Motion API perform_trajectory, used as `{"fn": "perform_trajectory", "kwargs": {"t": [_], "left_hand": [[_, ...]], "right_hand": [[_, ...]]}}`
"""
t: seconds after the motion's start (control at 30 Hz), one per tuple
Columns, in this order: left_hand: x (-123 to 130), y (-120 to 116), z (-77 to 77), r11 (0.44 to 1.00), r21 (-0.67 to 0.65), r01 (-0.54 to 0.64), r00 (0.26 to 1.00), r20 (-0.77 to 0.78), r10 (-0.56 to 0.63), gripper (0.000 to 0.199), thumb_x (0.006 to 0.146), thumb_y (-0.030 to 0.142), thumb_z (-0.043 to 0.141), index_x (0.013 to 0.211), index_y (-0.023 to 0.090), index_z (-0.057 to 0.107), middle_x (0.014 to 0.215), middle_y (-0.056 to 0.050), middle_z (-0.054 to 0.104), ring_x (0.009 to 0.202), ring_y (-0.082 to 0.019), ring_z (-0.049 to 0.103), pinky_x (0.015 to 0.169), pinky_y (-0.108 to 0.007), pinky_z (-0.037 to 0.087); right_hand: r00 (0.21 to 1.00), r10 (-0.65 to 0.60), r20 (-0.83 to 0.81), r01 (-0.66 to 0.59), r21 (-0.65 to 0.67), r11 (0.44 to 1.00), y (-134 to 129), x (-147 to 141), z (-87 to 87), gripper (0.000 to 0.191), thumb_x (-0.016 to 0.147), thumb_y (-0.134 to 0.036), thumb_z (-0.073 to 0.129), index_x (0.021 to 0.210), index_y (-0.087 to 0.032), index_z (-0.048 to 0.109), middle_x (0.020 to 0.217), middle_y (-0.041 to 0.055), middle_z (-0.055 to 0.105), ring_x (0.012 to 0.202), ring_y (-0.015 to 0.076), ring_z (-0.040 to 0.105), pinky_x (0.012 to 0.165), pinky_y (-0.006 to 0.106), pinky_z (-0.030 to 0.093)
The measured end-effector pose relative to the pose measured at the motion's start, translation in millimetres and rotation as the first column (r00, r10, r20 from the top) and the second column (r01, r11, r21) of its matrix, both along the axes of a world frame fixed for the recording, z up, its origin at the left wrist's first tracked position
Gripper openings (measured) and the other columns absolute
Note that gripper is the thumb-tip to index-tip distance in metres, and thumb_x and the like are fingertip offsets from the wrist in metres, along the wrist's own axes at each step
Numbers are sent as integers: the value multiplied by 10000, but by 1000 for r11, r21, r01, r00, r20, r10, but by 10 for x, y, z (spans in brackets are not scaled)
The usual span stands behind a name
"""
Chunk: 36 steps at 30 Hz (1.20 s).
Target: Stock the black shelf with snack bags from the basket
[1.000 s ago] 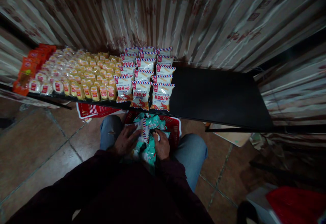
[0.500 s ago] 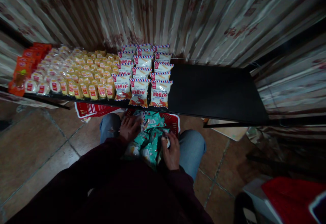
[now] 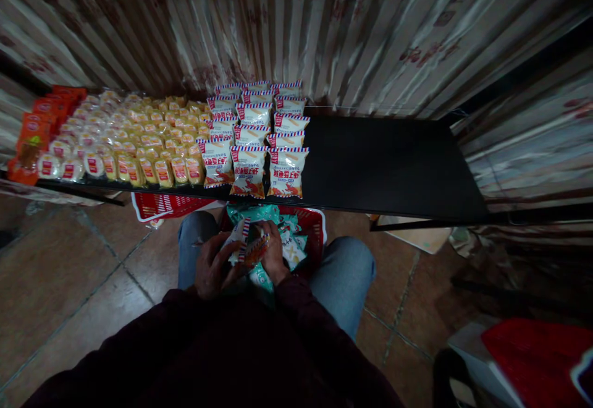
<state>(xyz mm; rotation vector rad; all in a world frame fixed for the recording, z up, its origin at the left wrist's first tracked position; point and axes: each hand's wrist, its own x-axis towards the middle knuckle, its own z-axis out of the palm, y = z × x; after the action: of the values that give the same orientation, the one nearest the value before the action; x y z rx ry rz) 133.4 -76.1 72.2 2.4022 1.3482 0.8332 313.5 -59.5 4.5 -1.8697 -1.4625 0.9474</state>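
Watching from my distant seat, I find the striped-edge bag (image 3: 238,240) held over the red basket (image 3: 317,227), between the knees of the jeans (image 3: 343,278). The left hand (image 3: 210,266) has its fingers bent around this bag, clamped on its side, with the striped seam pointing up and away. Just beside it is an orange-bottomed bag (image 3: 257,250), with the right hand (image 3: 274,252) against it, fingers curled over its upper part. The light is dim there, so I can't say whether those fingers grip it or only rest on it.

Below both hands, green packets (image 3: 295,248) lie loose in the basket. On the black shelf (image 3: 380,167) above, I see upright snack bags (image 3: 287,173) with the same striped edging, set in rows, and beside them yellow snacks (image 3: 164,172), round white packs (image 3: 71,169) and orange packs (image 3: 34,139).

I judge the bag in the left hand to be very light and puffed with air, its film soft and slick, its contents probably easy to crush. I would take it by the flat striped seam, or cup both sides lightly with spread fingers, and keep from squeezing the belly. A dry, loose pinch should do; pressing hard could make the film slide or crack what is inside.
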Motion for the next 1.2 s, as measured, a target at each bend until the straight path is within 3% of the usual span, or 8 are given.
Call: {"fn": "perform_trajectory", "kwargs": {"t": [0.27,0.4,0.47,0.6,0.67,0.87,1.03,1.2], "left_hand": [[300,456,-342,975,-166,-149,984,-119,130,243,879,359,526,1068,224,599,1157,-90,580,1055,-235,587,897,-365,508],[373,718,-406,960,-159,-228,964,-177,200,205,894,348,500,975,202,619,1082,-98,603,1006,-237,592,882,-366,499],[355,783,-413,960,-182,-210,968,-179,178,201,901,353,493,950,204,617,1043,-87,603,994,-223,589,879,-347,501],[250,725,-403,959,-258,-114,991,-104,90,226,885,313,512,1060,207,608,1150,-86,565,1114,-227,545,975,-361,471],[209,637,-382,955,-295,-40,998,-63,22,342,889,269,492,1219,206,555,1254,-95,517,1201,-234,496,1032,-379,437],[159,506,-324,936,-352,24,993,-98,-63,414,851,136,460,1191,298,631,1280,-68,466,1231,-262,464,1049,-444,421],[48,476,-252,930,-368,17,1000,-1,-19,267,874,201,443,961,224,695,1296,-77,455,1236,-264,463,1064,-452,409],[45,357,-139,919,-394,15,999,48,4,231,893,370,484,976,208,627,1357,-95,423,1259,-265,453,1044,-436,427]], "right_hand": [[988,-142,54,147,-110,983,-94,638,9,391,854,-335,414,1167,-231,623,1112,64,675,983,210,635,889,348,483],[957,33,288,81,-375,924,-224,976,5,357,815,-364,528,1135,-280,664,1012,91,712,926,268,658,830,391,473],[933,89,349,49,-368,928,-245,1003,-18,386,810,-347,546,1171,-261,653,1127,117,682,1052,304,613,885,435,448],[892,117,436,-70,-123,990,-199,857,-42,548,834,-356,527,1366,-228,492,1455,94,446,1382,331,280,1056,506,306],[882,225,413,-176,-154,972,-163,764,-31,581,869,-405,482,1422,-239,414,1490,66,403,1418,312,192,1083,493,270],[791,382,478,-130,-479,868,-120,772,-6,429,864,-321,490,1283,-274,568,1390,64,513,1272,311,392,1000,444,321],[788,250,563,54,-467,883,-98,954,-32,419,896,-229,386,1264,-203,585,1348,109,539,1262,294,407,977,412,327],[760,265,594,2,-410,912,-47,853,-73,472,915,-186,321,1347,-222,506,1501,101,369,1401,306,230,1072,456,211]]}}
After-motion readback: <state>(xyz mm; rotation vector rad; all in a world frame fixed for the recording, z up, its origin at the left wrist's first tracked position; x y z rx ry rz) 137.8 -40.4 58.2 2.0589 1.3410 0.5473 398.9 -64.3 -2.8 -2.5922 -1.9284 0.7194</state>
